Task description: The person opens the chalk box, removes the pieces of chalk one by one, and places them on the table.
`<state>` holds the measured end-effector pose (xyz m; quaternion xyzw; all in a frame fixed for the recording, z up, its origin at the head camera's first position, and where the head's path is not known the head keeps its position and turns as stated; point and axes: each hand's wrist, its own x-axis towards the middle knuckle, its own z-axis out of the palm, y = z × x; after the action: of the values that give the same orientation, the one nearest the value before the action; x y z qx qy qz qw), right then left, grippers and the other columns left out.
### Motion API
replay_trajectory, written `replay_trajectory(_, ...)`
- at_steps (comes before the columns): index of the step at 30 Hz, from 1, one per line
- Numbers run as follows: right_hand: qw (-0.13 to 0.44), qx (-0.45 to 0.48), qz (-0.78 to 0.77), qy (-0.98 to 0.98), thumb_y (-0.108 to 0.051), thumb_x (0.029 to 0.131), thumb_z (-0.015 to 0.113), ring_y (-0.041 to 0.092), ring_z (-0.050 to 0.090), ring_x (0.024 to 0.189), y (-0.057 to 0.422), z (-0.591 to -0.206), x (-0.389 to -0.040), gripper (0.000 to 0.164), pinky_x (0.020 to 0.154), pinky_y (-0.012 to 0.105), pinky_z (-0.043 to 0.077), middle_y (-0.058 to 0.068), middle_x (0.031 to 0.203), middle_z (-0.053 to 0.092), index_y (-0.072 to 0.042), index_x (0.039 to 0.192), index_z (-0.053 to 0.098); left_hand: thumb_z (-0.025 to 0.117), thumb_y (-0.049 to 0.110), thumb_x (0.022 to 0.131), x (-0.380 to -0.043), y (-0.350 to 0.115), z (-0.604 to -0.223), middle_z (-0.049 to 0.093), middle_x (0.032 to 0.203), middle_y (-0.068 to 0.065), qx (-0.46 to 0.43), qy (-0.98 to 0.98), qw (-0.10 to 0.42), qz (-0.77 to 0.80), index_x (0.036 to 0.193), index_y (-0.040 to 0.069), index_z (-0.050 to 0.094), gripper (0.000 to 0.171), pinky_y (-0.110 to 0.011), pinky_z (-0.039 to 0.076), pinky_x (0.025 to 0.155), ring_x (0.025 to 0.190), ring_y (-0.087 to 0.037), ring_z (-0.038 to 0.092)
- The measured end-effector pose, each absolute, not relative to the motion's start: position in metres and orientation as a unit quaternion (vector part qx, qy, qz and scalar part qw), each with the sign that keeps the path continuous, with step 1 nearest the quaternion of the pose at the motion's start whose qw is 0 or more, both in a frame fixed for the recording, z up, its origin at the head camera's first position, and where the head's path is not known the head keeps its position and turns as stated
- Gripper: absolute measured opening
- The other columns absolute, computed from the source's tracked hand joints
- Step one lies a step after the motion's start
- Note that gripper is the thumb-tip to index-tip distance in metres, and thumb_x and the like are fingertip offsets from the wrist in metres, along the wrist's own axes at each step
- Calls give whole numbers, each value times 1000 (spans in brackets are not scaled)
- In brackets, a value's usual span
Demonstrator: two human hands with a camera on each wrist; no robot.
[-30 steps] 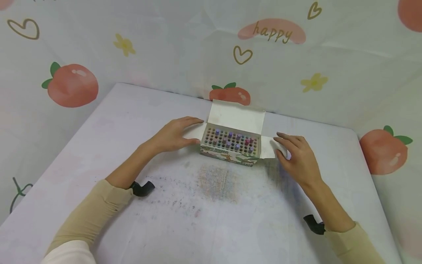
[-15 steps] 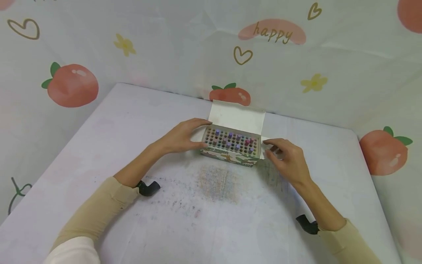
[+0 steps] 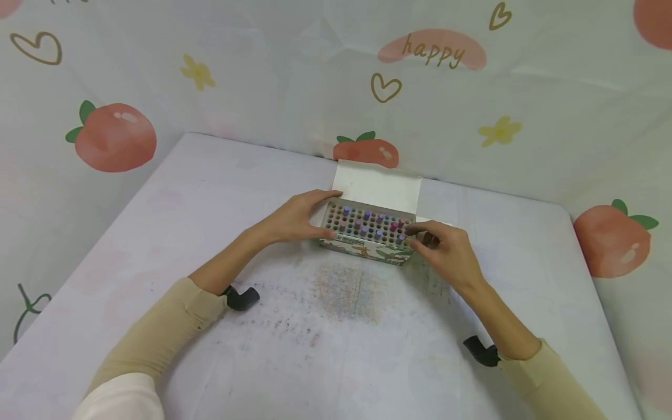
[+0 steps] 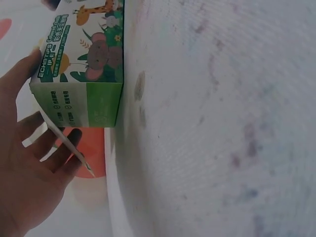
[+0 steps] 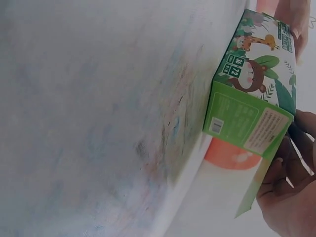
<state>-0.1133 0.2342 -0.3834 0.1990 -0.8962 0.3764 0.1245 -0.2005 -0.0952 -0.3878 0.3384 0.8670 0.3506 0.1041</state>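
While your left hand (image 3: 294, 220) grips one end of the open animal-print cardboard crayon box (image 3: 367, 245) near the table's far edge, your right hand (image 3: 446, 254) pinches its opposite side flap (image 5: 256, 187).

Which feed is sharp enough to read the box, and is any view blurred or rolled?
Head view: even light, box small, print unreadable. Left wrist view: rolled sideways, sharp on the box, left hand soft. Right wrist view: also rolled, table hazy, right hand dark.
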Motion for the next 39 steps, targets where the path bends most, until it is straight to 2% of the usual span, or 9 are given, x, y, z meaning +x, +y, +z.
replay_trajectory(12,76,180,346,-918,-6,85,79,13,64,70,229,-383,-116,17,56,19,52,8,94,76,-7,102,79,83,40,81,-203,-94,-392,39,155,-10,335,861,119,364,154,16,37,90,-48,26,121,145,-29,30)
replay_trajectory(20,35,196,298,-934,-11,87,77,12,51,56,228,-376,-122,19,47,23,41,10,96,75,-9,106,79,83,38,81,-204,-93,-390,45,149,-11,339,860,120,362,154,15,38,89,-51,33,117,140,-30,37)
replay_trajectory(32,66,236,268,-932,-12,90,74,12,60,65,228,-381,-124,13,57,31,52,4,85,72,-6,102,73,81,41,82,-206,-95,-388,39,153,-10,331,862,142,356,155,18,36,89,-53,31,118,144,-30,32)
replay_trajectory(39,101,245,271,-925,-11,90,74,11,54,60,229,-382,-123,14,53,29,48,3,82,71,-5,103,72,81,40,83,-206,-93,-388,39,152,-10,332,861,145,357,156,19,36,88,-54,33,117,143,-31,33)
